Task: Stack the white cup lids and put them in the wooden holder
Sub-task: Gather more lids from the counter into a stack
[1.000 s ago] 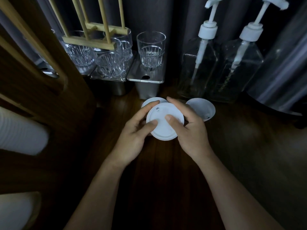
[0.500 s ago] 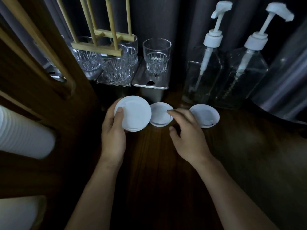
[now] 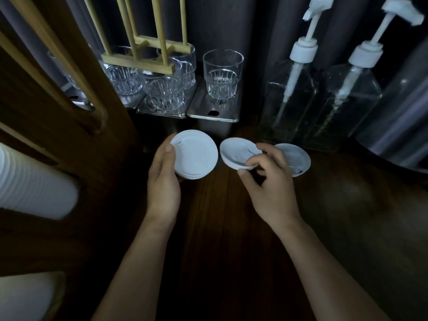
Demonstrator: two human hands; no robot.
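While the left grip (image 3: 163, 181) clasped one lid (image 3: 196, 158), the right grip (image 3: 271, 184) pinched a second lid (image 3: 234, 151) by its rim. Both appeared light, flexible; rim holds suited.

Dim, bluish light; deep shadows, wide-angle bending at the edges, slight softness.

Tumblers (image 3: 222, 75) and pump bottles (image 3: 289, 100) on the counter (image 3: 231, 251).
Tumblers stand on steel containers (image 3: 214, 113) beyond the fingers (image 3: 271, 151); bottles farther right.
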